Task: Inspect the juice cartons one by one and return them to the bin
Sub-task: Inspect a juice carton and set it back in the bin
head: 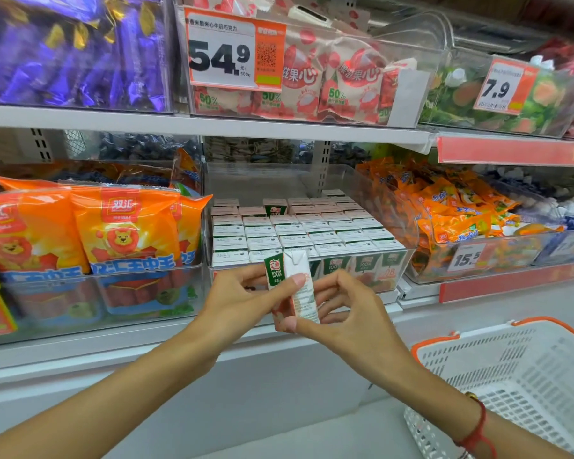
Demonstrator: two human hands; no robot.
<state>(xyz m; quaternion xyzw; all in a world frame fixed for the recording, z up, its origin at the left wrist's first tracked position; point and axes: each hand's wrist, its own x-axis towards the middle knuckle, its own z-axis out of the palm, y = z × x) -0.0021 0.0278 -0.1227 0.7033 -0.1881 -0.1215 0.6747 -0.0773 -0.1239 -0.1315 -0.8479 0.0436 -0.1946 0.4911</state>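
A small green-and-white juice carton (292, 286) is being held up in front of a shop shelf, just at the six o'clock edge of the clear plastic bin (408, 260) it belongs to. The left hand (242, 303) is pinching the carton from the nine o'clock side, thumb lying across its white side panel, while the right hand (348, 309) is gripping it from three o'clock, thumb at the bottom corner and fingers curled behind. Both hands are keeping the carton upright and slightly turned, apparently so that the printed side panel is facing the wearer for reading. Behind it, at twelve o'clock, rows of matching cartons (299, 233) are standing packed top-up in the bin; which slot is free is hard to tell. At nine o'clock, orange snack bags printed with a cartoon lion (120, 233) are filling a neighbouring bin; at two o'clock, a heap of small orange wrapped packets (444, 207) is lying in another. A white plastic shopping basket with an orange rim (511, 376) is sitting at four o'clock, and a red cord bracelet (474, 429) is circling the right wrist. The inspection appears to be under way, with the return to the bin not yet made.
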